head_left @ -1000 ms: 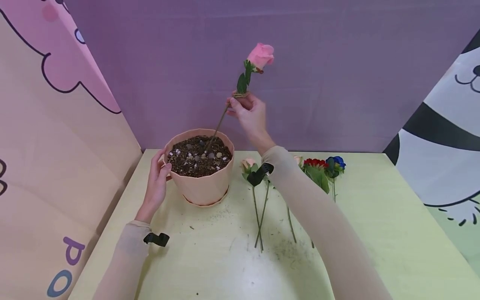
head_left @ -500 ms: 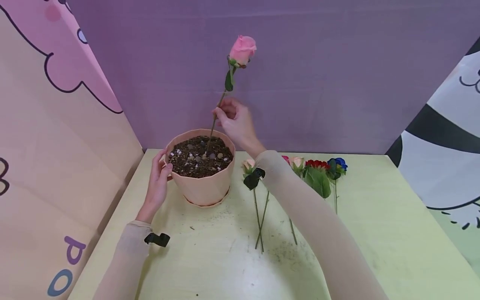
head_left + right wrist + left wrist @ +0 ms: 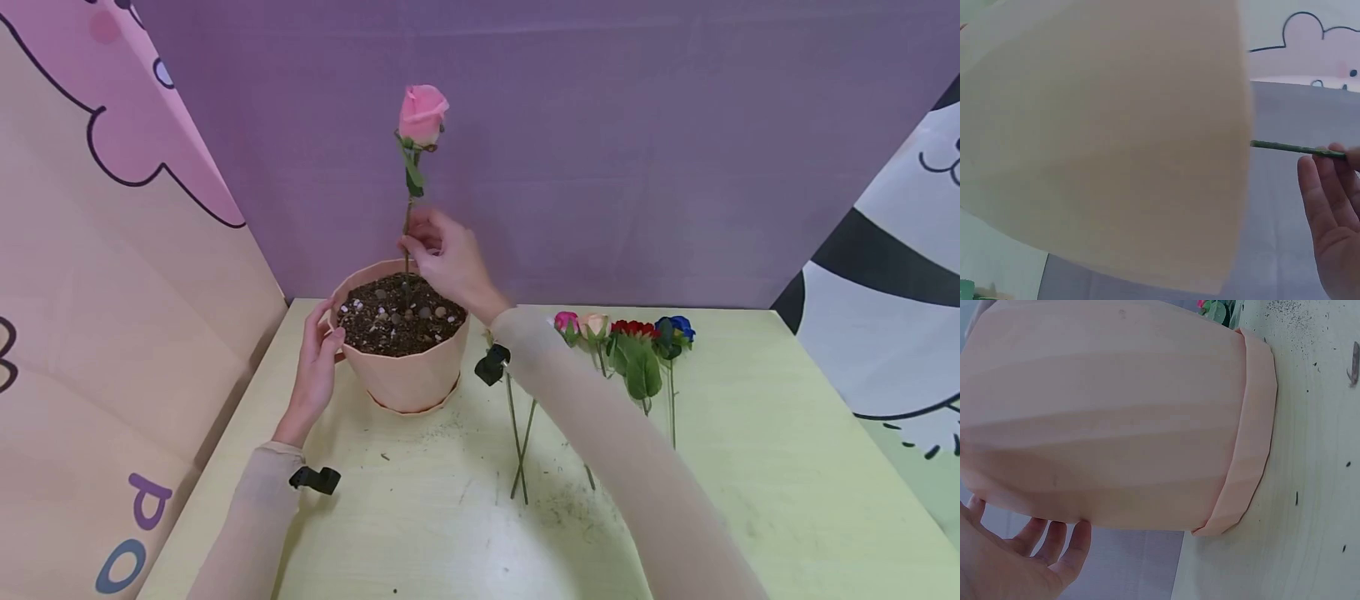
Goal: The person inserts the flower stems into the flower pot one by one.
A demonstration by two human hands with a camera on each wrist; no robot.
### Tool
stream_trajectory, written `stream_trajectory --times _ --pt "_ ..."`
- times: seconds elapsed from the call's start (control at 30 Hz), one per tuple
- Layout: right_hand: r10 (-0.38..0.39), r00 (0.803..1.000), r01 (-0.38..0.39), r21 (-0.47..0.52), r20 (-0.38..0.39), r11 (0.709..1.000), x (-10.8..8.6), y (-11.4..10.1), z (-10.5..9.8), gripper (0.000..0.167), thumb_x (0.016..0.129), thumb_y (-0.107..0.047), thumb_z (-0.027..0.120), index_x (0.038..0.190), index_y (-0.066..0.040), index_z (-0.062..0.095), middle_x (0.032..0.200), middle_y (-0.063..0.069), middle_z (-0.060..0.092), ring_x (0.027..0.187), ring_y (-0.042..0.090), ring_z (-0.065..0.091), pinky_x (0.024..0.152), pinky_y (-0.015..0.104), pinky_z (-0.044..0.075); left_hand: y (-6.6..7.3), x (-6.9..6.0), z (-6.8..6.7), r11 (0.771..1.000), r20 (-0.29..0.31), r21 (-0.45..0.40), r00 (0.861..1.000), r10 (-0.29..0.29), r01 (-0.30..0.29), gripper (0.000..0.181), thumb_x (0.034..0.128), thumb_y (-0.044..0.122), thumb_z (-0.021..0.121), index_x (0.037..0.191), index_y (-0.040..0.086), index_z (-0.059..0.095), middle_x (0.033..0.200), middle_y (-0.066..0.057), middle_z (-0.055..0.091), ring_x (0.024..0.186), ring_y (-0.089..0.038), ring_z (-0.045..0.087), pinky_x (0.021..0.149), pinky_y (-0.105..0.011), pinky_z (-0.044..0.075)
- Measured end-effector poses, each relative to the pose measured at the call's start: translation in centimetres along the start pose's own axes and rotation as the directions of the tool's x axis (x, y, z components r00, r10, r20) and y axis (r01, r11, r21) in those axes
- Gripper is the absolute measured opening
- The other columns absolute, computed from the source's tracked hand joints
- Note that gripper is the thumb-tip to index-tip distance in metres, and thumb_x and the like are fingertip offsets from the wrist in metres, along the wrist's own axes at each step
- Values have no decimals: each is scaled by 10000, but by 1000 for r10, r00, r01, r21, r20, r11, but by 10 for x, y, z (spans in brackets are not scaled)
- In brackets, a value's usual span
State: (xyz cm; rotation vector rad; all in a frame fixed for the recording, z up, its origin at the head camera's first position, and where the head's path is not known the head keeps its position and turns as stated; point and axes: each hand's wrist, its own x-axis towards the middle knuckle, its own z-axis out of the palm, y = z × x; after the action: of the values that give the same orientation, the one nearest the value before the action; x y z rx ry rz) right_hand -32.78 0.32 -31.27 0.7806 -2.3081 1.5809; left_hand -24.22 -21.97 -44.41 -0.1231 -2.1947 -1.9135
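Observation:
A pink rose [image 3: 423, 115] on a green stem stands nearly upright, its lower end going into the dark soil [image 3: 375, 321] of a peach flowerpot [image 3: 405, 375]. My right hand [image 3: 453, 258] pinches the stem between thumb and fingers, a little above the pot's back rim. The right wrist view shows the stem [image 3: 1291, 147] in that hand, its lower part hidden behind the pot wall. With bent fingers, my left hand [image 3: 313, 367] holds the pot's left side at the rim. In the left wrist view its fingertips [image 3: 1079, 534] touch the outer wall.
On the table [image 3: 750, 467] to the right lie more flowers: a magenta rose [image 3: 567, 325], a peach rose [image 3: 595, 326], a red flower [image 3: 634, 329] and a blue rose [image 3: 678, 327]. My right forearm covers some stems. Soil crumbs are scattered in front. A purple cloth wall [image 3: 637, 150] stands behind.
My right hand has moved left and down along the stem, closer to the soil. The pink rose has swung left from a rightward lean to nearly upright. The left hand stays put.

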Motion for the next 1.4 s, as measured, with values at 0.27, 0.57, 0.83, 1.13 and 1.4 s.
stream_trajectory --times 0.27,0.57,0.83,1.13,1.4 --pt "-65 997 60 -122 -37 991 -11 13 15 198 1071 -153 634 1171 -47 768 1089 103 815 972 237 778 841 310 614 0 3 2 1000 7 -1 1000 1 -1 576 1138 233 342 1696 193 206 1600 -201 377 1267 -127 503 1131 -506 410" --pt "-124 987 105 -179 -98 978 -17 31 27 201 1066 -139 636 1083 -19 795 984 120 815 826 215 750 752 311 588 -1 3 2 1000 6 -2 1000 -16 16 577 1139 237 334 1699 206 195 1637 -198 372 1382 -269 483 1118 -457 424" --pt "-80 994 64 -215 -67 974 -16 28 36 227 1068 -140 618 1040 -31 815 949 114 816 770 193 726 704 275 543 0 -4 -6 1000 -30 18 1000 -7 8 571 1133 228 331 1689 193 208 1627 -202 384 1329 -204 500 1069 -397 426" --pt "-30 1000 30 -263 1 964 -16 29 35 244 1072 -171 612 977 -105 827 899 33 811 693 119 647 664 232 477 -3 -1 -5 1000 -31 10 999 -18 19 567 1132 222 331 1685 182 213 1632 -188 375 1357 -236 492 1075 -394 440" --pt "9 1000 -5 -184 22 983 -17 34 40 213 1072 -151 630 1140 -24 788 1045 120 822 827 216 750 716 249 560 -6 -4 -7 999 -35 25 999 -34 35 575 1131 210 327 1693 182 209 1615 -196 386 1230 -70 512 1039 -306 455"
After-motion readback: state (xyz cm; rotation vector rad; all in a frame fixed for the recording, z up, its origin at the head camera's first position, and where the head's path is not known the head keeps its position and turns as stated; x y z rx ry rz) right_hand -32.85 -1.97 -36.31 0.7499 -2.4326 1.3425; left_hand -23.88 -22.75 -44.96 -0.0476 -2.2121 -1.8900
